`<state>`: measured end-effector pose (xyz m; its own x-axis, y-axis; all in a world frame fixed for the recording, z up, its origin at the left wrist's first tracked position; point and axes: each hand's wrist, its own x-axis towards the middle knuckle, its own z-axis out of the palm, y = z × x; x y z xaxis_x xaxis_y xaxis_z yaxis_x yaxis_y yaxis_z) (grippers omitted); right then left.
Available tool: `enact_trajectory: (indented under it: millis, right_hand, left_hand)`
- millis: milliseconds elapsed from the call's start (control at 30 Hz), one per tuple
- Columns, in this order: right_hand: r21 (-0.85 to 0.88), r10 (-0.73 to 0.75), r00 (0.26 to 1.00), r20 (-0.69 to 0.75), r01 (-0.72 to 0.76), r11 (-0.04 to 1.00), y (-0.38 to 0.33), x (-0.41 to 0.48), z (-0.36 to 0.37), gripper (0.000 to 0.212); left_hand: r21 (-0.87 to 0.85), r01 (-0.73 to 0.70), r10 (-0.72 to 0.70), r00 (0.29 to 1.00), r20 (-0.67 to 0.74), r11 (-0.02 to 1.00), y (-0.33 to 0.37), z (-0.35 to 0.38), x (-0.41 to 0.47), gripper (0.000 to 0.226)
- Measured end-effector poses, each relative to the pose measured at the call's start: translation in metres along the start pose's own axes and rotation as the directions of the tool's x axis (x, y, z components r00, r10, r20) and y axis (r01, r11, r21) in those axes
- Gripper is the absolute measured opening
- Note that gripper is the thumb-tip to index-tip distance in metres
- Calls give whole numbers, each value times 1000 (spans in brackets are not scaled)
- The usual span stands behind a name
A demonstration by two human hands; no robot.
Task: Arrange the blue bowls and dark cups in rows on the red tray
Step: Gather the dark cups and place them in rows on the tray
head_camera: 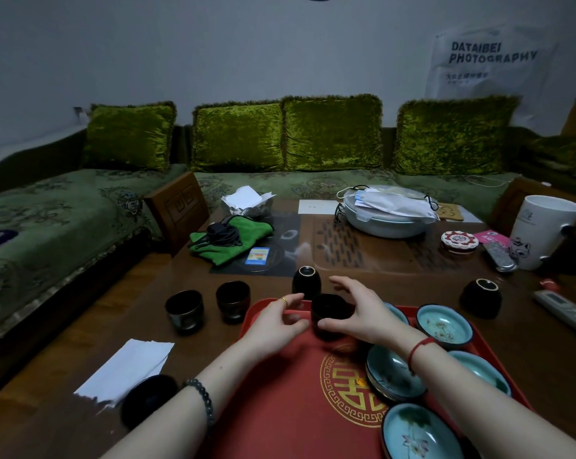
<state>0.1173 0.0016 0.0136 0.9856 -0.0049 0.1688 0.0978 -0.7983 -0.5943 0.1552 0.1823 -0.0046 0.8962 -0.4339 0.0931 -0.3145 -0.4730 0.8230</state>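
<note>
The red tray (290,392) with a gold emblem lies at the near table edge. Several blue bowls (444,324) sit along its right side. A dark cup (331,313) stands upright on the tray's far left part; my right hand (356,309) is curled around it, thumb and fingers touching its sides. My left hand (276,321) rests just left of the cup with its fingers loosely bent and holds nothing. Two dark cups (184,309) stand upright left of the tray. Upside-down dark cups sit behind the tray (306,281), at the right (481,297) and at the near left (146,400).
White paper (127,369) lies left of the tray. Farther back are a green cloth (230,240), a grey lidded dish (386,217), a white mug (541,231) and remotes (564,309) at the right. A green sofa surrounds the wooden table.
</note>
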Motion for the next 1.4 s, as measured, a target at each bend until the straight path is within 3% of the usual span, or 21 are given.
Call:
enact_trajectory:
  millis: [267, 767, 967, 1200, 1400]
  right_hand:
    - [33, -131, 991, -20, 131, 991, -41, 8, 0, 82]
    - [181, -346, 916, 203, 312, 933, -132, -21, 82, 88]
    - [236, -377, 886, 269, 319, 918, -145, -39, 114, 90]
    - [278, -371, 883, 286, 295, 914, -148, -50, 131, 84]
    - [276, -346, 898, 271, 272, 922, -146, -51, 134, 72]
  left_hand:
    - [-8, 1, -1, 999, -52, 1000, 3, -50, -14, 52]
    - [-5, 139, -137, 967, -217, 990, -64, -145, -132, 36]
    - [-108, 165, -180, 972, -149, 980, -82, -140, -169, 32]
    - [-17, 124, -125, 984, -123, 992, -82, -130, -183, 51]
    - [0, 84, -83, 986, -142, 997, -79, -127, -183, 51]
